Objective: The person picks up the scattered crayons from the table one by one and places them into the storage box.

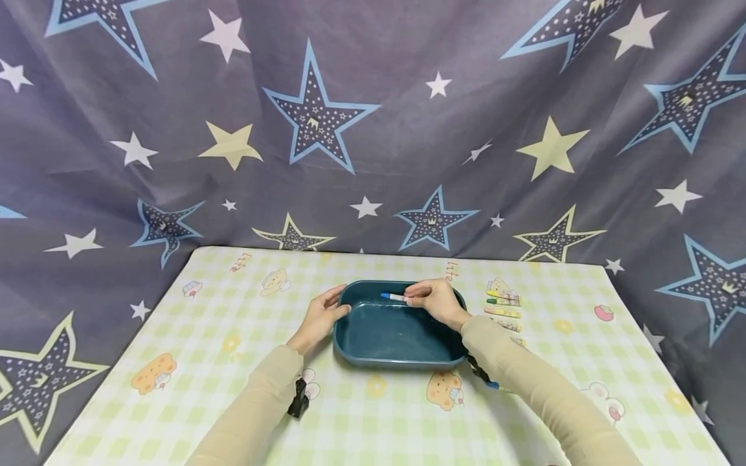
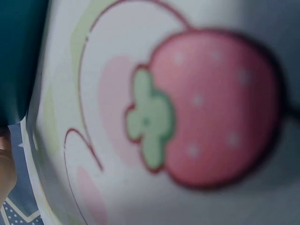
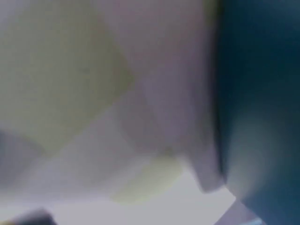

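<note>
A dark teal tray (image 1: 402,340) with rounded corners sits on the table in the head view. At its left rim my left hand (image 1: 317,317) grips the edge, with the thumb over the inside and the fingers along the outside. My right hand (image 1: 438,303) pinches a blue-tipped crayon (image 1: 395,297) by its white-wrapped end, held above the far right part of the tray. The left wrist view shows the tray's side (image 2: 18,61) and a sliver of hand. In the right wrist view, the tray's wall (image 3: 262,108) fills the right side; the crayon is not visible there.
Several crayons (image 1: 502,312) in patterned wrappers lie in a column right of the tray, partly hidden by the right sleeve (image 1: 524,369). A blue-tipped item (image 1: 493,385) pokes out near that forearm. A star-printed curtain (image 1: 373,129) hangs behind the checked tablecloth (image 1: 204,388).
</note>
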A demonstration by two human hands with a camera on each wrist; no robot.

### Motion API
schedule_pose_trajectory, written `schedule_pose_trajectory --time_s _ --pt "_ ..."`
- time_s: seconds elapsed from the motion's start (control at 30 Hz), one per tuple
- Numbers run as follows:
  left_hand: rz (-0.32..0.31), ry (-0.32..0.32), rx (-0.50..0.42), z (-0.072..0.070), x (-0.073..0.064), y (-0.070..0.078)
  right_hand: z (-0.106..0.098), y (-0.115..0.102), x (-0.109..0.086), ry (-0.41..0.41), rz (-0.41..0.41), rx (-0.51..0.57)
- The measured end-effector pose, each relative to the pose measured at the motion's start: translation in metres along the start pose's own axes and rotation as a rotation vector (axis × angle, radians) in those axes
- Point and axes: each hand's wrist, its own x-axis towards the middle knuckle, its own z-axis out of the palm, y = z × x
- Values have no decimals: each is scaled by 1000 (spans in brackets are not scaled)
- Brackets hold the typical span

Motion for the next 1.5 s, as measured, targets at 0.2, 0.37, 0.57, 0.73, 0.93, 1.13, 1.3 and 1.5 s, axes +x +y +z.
schedule_pose_trajectory --time_s 0.2,0.37,0.57,0.73,0.93,1.13,1.3,1.5 --pt "-24 4 -3 -1 0 -5 6 4 2 -52 73 -16" --pt "-16 -1 -18 0 1 -3 8 7 3 -56 64 -96" --pt "-7 15 -17 0 1 1 11 6 5 -14 33 -183" --pt "-2 -1 -19 -1 0 3 14 5 3 -2 37 -199" --pt "8 -3 -19 -2 1 2 15 3 0 -12 42 -185" --pt "4 2 -22 -1 0 2 13 1 0 -31 63 -185" --pt "14 7 -33 0 -2 2 2 -4 -2 -45 54 -138" --pt "7 16 -43 2 -3 3 -21 -12 -7 -88 3 -45"
